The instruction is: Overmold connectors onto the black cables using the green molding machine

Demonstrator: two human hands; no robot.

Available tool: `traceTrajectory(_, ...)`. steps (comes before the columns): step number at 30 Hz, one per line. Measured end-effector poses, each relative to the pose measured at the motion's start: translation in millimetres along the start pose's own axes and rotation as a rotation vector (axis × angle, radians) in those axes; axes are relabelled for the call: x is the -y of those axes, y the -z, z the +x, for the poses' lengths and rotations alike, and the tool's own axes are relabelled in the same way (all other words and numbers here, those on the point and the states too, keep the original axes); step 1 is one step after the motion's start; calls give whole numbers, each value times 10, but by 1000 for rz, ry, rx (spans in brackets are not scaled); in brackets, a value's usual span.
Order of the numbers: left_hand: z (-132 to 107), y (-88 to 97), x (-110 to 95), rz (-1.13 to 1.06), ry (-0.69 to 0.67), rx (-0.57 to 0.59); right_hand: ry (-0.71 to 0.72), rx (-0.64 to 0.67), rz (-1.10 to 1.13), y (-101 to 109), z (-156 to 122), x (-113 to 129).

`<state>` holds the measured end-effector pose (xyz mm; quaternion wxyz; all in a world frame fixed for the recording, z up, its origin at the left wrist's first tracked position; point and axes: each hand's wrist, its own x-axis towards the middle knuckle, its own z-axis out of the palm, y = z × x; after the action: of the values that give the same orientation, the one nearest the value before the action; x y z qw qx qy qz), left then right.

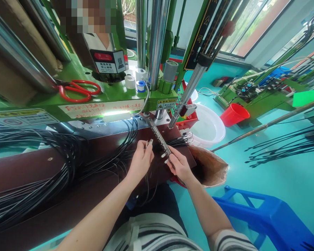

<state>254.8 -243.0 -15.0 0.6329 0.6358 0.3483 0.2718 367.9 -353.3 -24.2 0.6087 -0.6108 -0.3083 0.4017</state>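
Near the front edge of a brown work surface (39, 164), my left hand (141, 158) is closed in a pinch on a small metal cable connector (151, 142). My right hand (180, 164) grips the near end of a long, narrow metal bar (158, 134) with slots along it. Small silvery pieces (164, 155) stick out of the bar beside my right fingers. The bar's far end reaches toward the green press. Black cables (120, 160) lie on the surface to the left of and behind my left hand.
A green press (115, 94) with steel columns stands in front, bearing red-handled scissors (80, 91) and tape rolls (140, 85). On the right are a paper sack (214, 167), a white tub (209, 122), a red bucket (234, 115) and a blue stool (272, 212).
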Motion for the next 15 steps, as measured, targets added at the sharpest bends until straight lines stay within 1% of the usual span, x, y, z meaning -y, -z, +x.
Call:
traceTrajectory(4, 29, -21, 74, 9, 17, 28, -28, 7, 66, 23, 8, 24)
traceTrajectory(7, 36, -42, 98, 29, 21, 13, -35, 30, 68, 41, 15, 33)
traceTrajectory(11, 38, -49, 77, 63, 41, -3, -31, 32, 54, 42, 15, 44)
traceTrajectory(15, 34, -25, 42, 122, 63, 29, -9, 26, -16, 33, 7, 3)
